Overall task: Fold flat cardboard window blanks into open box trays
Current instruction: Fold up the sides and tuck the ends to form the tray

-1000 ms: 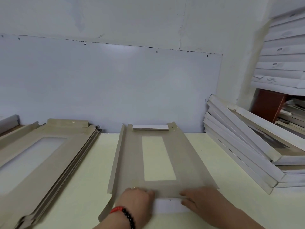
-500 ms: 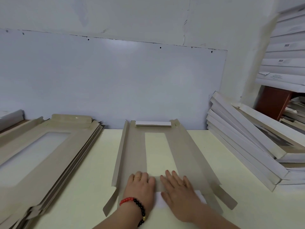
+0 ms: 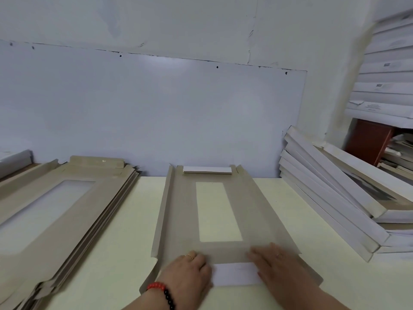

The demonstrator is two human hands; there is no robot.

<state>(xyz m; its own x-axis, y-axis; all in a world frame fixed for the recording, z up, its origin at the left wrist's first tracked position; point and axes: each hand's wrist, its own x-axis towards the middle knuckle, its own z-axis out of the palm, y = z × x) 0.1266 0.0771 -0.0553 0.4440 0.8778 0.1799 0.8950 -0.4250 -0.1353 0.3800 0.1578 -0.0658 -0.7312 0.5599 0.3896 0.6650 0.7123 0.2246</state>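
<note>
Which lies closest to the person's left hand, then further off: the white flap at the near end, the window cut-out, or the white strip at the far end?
From the left hand:
1. White flap, just right of it, near end.
2. Window cut-out, mid-blank, beyond the fingers.
3. White strip, far end by the wall.

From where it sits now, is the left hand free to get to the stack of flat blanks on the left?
Probably yes. The left hand presses the near flap of the blank; only bare table lies between it and the stack.

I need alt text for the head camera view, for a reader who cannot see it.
Two hands, left hand and right hand, press flat on the near end of a cardboard window blank on a pale table. Flat blanks are stacked left, folded trays right.
</note>
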